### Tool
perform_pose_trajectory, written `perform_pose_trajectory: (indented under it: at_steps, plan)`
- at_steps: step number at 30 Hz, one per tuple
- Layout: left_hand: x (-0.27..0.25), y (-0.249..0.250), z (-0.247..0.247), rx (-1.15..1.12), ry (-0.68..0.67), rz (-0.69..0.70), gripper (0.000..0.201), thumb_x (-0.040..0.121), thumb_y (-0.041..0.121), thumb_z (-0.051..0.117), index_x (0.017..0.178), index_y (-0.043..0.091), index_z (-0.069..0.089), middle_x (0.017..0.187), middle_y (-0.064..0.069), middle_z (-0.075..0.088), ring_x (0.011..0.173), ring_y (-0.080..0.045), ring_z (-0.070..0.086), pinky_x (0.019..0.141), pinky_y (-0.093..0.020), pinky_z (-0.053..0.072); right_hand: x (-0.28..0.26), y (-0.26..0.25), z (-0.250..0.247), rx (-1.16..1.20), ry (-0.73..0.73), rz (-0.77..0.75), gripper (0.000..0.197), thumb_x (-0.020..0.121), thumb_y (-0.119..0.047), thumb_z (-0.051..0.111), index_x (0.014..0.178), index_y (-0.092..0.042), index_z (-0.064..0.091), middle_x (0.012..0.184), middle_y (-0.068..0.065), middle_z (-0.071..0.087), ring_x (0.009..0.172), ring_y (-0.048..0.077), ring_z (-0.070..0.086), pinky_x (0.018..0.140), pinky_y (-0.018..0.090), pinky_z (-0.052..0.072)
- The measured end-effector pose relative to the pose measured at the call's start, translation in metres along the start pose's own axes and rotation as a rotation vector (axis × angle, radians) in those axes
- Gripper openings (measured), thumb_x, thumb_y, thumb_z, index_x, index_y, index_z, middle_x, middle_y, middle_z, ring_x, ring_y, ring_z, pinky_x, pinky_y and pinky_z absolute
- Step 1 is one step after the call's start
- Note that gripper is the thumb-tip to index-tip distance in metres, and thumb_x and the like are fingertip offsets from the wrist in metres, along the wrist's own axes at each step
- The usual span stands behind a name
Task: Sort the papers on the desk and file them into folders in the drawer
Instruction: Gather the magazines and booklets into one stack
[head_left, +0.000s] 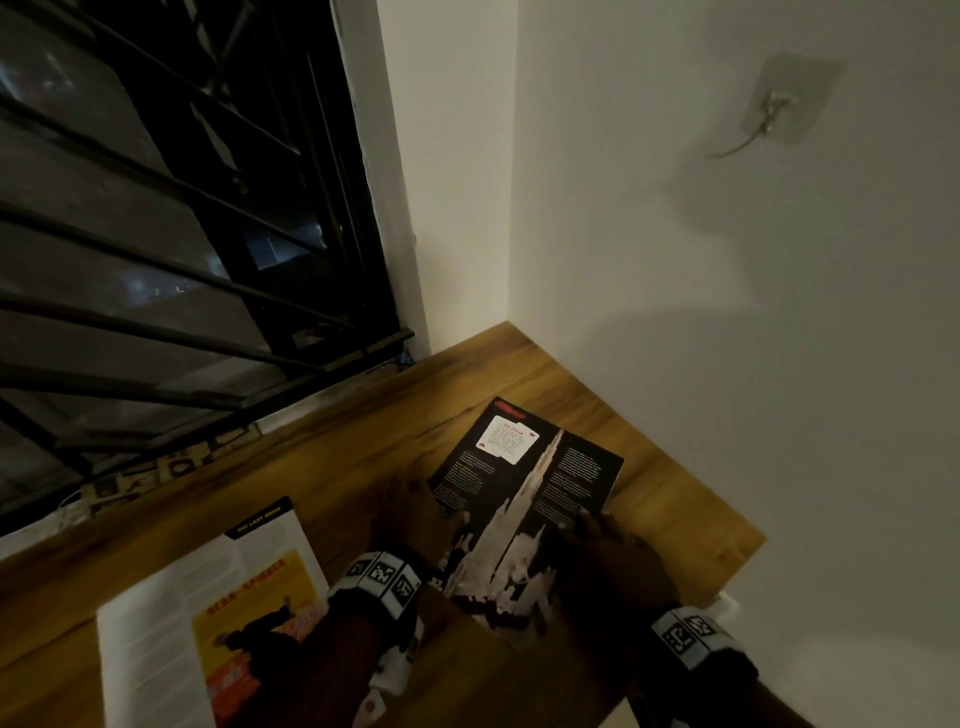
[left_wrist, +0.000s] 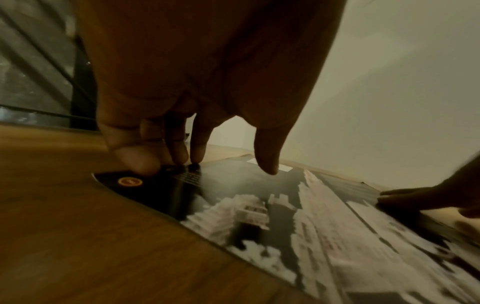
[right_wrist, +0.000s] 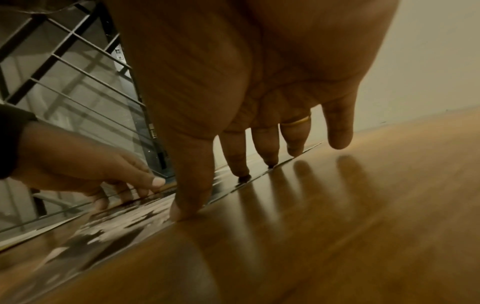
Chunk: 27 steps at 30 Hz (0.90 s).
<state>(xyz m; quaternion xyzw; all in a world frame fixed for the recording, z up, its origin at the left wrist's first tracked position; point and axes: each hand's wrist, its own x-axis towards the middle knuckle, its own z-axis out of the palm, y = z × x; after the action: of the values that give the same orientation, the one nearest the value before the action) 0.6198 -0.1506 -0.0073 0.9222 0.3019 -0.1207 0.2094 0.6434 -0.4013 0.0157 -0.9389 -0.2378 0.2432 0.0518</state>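
Note:
A dark glossy sheet with a pale tower picture and a white text box lies flat on the wooden desk near the wall corner. My left hand touches its left edge with the fingertips, the thumb raised above the page. My right hand presses straight fingers and the thumb on its right edge. Neither hand grips the sheet. From the left wrist the same sheet fills the lower right. A second, white page with a yellow picture lies at the lower left, under my left forearm.
A barred window runs along the desk's left side. White walls meet behind the sheet, with a stick-on hook high on the right one. The desk's right edge ends close beside my right hand. No drawer or folder is in view.

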Motion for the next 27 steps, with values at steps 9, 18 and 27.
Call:
perform_pose_trajectory:
  at_steps: [9,18,27]
  plan:
    - [0.014,-0.02,-0.022,-0.562,-0.128,0.119,0.053,0.096,0.015,0.058,0.146,0.014,0.039,0.143,-0.012,0.048,0.13,-0.031,0.048,0.107,-0.046,0.041,0.01,0.011,-0.003,0.068,-0.001,-0.066,0.063,0.096,-0.05,0.047,0.15,-0.051,0.016,0.164,-0.013,0.0,0.153,0.023,0.003,0.121,0.057,0.012]
    - [-0.021,-0.067,-0.037,-0.822,0.031,0.167,0.019,0.096,0.016,0.059,0.115,0.017,0.056,0.115,0.0,0.065,0.108,-0.02,0.063,0.094,-0.042,0.051,0.021,-0.02,-0.006,0.742,0.267,0.118,0.07,0.088,-0.067,0.049,0.14,-0.02,0.049,0.124,0.004,0.066,0.105,0.017,0.063,0.097,0.04,0.051]
    - [-0.106,-0.155,-0.055,-0.902,0.226,0.011,0.052,0.094,0.021,0.064,0.138,0.033,0.039,0.122,0.012,0.062,0.102,-0.001,0.064,0.082,-0.026,0.053,0.032,-0.101,0.002,0.774,0.017,-0.035,0.024,0.092,-0.02,0.067,0.109,-0.032,0.056,0.093,-0.004,0.07,0.081,0.013,0.068,0.071,0.033,0.06]
